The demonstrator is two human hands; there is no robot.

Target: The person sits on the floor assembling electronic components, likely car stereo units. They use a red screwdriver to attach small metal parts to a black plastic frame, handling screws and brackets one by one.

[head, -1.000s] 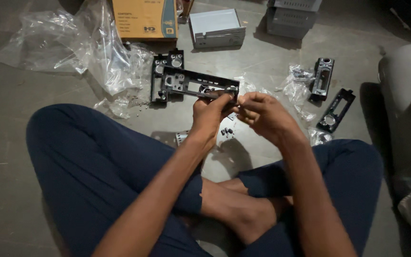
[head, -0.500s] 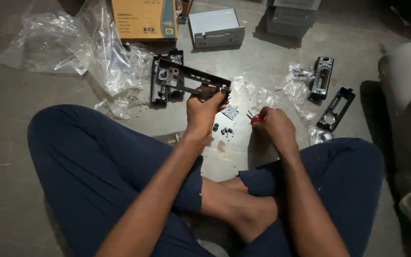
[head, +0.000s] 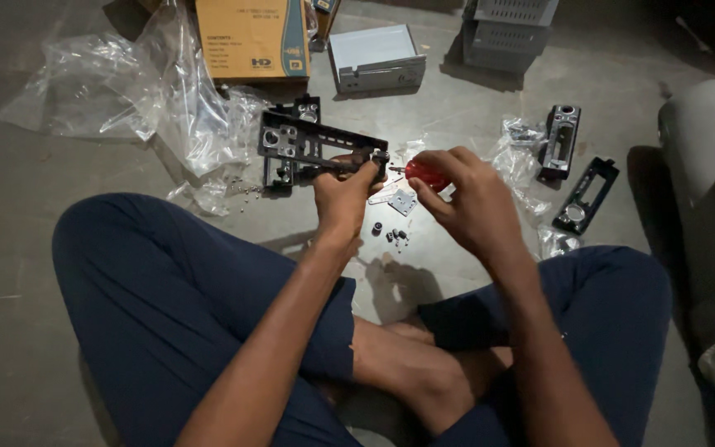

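screwdriver meets black frame over a gritty floor

a person sits cross-legged on a grey concrete floor (head: 59,331), the left hand (head: 343,194) wrapped closed around one end of a flat black plastic faceplate frame (head: 312,147) with round and oblong cut-outs, held up just above the fingertips. the right hand (head: 465,199) pinches a red-handled screwdriver (head: 424,174) in curled fingers, its thin metal shaft pointing toward the left thumb and the frame's near corner.

the tip looks close to skin; a slip off a screw head could likely jab the left thumb, since that hand braces right beside the working point. the frame is held at one end only, so it may twist under pressure. a small cluster of dark screws (head: 395,236) and a small pale metal bracket (head: 403,201) lie loose on the floor just below both hands, easy to scatter or lose in the dim light.

beyond the fingers lie crinkled clear plastic bags (head: 159,91), a tan cardboard box (head: 250,37), a grey sheet-metal housing (head: 376,56) and two more black frames (head: 573,165).
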